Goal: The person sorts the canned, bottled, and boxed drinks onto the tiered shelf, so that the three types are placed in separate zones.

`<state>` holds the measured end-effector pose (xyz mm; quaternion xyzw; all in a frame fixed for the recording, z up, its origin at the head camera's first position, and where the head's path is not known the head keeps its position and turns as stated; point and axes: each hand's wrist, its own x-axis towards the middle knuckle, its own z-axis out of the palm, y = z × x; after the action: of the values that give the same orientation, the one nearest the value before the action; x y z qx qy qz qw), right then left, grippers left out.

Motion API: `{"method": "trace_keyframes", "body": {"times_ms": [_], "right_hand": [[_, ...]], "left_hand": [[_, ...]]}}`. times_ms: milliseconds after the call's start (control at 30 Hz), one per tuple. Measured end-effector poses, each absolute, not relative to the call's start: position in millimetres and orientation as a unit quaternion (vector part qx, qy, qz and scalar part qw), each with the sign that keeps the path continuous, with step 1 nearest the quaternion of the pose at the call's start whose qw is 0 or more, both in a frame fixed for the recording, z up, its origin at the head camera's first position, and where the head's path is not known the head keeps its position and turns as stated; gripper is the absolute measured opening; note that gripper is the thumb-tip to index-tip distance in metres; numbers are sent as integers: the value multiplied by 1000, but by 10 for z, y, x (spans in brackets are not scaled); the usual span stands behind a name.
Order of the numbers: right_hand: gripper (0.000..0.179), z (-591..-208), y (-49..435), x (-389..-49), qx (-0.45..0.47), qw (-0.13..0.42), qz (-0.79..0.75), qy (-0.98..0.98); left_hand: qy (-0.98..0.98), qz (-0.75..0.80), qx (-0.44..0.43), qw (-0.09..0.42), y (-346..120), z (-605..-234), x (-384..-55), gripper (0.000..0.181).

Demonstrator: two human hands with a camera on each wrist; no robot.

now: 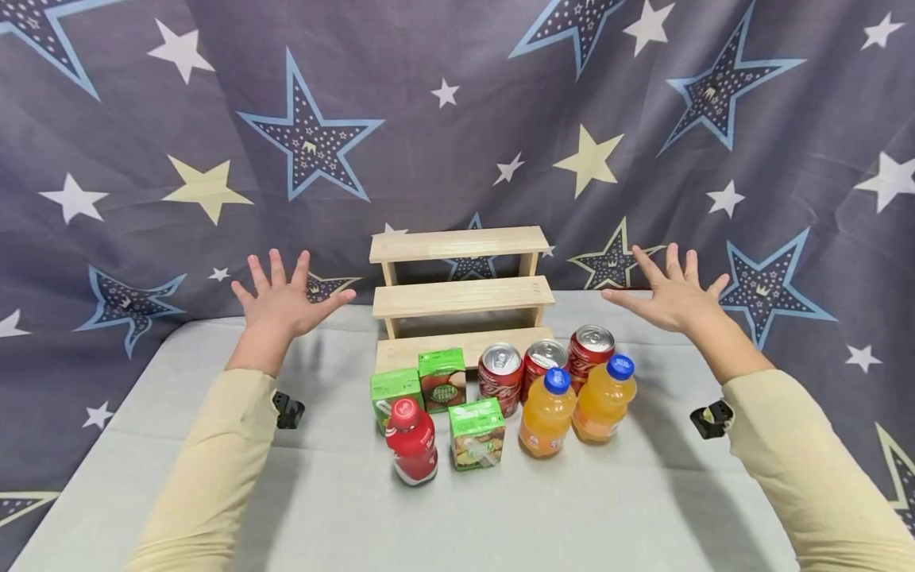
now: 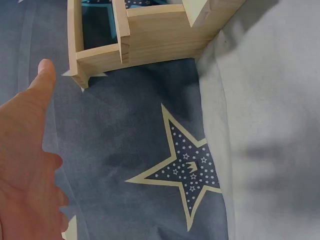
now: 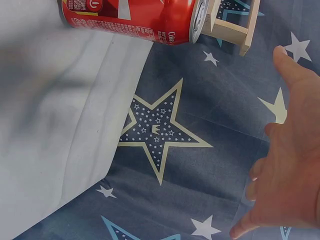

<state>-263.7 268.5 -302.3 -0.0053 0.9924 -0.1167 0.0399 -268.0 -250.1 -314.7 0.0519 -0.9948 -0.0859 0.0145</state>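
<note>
My left hand (image 1: 281,306) is held up left of a three-step wooden rack (image 1: 463,295), fingers spread and holding nothing. On the rack's other side my right hand (image 1: 675,298) is raised likewise, with spread fingers and nothing in it. In front of the rack stand several drinks: red soda cans (image 1: 500,380), green-topped juice boxes (image 1: 477,435), a red bottle (image 1: 412,443) and two orange juice bottles (image 1: 546,415) with blue caps. The right wrist view shows a soda can (image 3: 135,17) close to the rack's end. The rack's side (image 2: 160,35) appears in the left wrist view.
A pale cloth (image 1: 343,508) covers the table. Behind it hangs a dark curtain (image 1: 443,159) printed with stars. Small black devices (image 1: 289,411) are strapped at both wrists, over beige sleeves.
</note>
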Motion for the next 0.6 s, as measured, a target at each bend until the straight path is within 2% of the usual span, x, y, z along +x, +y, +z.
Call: {"method": "trace_keyframes", "body": {"times_ms": [600], "right_hand": [[101,-3021,2669,-2626,-10,47,-112,993]], "left_hand": [[-994,-91,52,14,-2550,-3138,-2689,113]]}}
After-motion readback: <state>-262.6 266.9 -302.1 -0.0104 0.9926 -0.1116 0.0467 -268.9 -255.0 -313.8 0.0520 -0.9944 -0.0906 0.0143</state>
